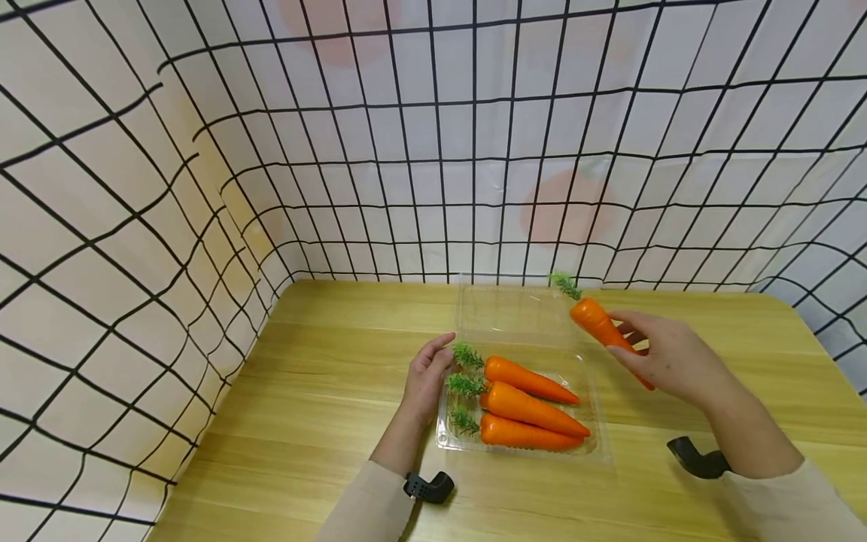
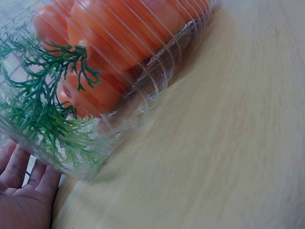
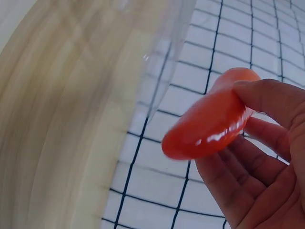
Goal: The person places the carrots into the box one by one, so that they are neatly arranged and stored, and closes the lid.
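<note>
My right hand (image 1: 670, 357) holds an orange toy carrot (image 1: 596, 320) between thumb and fingers, raised at the right of a clear plastic box (image 1: 603, 444). The carrot's green top points up and away to the left. In the right wrist view, the thumb presses one side of the carrot (image 3: 209, 119) and fingers support the other. Several carrots (image 1: 535, 410) lie in the box, their leafy tops to the left. Beside the box's left wall is my left hand (image 1: 423, 376); in the left wrist view, its extended fingers (image 2: 16, 167) reach along the clear wall near the green leaves (image 2: 47, 95).
The box's clear lid (image 1: 515, 309) lies folded back toward the rear edge of the wooden table (image 1: 325, 376). A white cloth with black grid lines (image 1: 420, 135) stands behind and to the left. Each wrist wears a black band mount (image 1: 430, 488).
</note>
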{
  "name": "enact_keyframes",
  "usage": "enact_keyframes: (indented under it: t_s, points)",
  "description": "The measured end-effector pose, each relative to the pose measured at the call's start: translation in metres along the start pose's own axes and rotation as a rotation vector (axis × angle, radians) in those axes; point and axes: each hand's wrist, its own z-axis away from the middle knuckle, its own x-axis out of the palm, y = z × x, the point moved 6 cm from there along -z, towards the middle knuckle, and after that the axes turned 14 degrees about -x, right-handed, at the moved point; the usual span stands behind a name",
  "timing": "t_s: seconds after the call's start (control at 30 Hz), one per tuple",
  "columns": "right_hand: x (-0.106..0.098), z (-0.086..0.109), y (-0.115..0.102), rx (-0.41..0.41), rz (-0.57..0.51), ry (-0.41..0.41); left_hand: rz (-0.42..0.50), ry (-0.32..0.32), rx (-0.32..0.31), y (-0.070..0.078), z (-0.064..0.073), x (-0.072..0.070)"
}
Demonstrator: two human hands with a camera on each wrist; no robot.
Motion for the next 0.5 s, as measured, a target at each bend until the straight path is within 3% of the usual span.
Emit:
enact_keyframes:
  t_s: [0.5]
  points:
    - [0.016, 0.002, -0.05, -0.092, -0.158, 0.013, -0.007, 0.013, -0.002, 0.002, 0.001, 0.0]
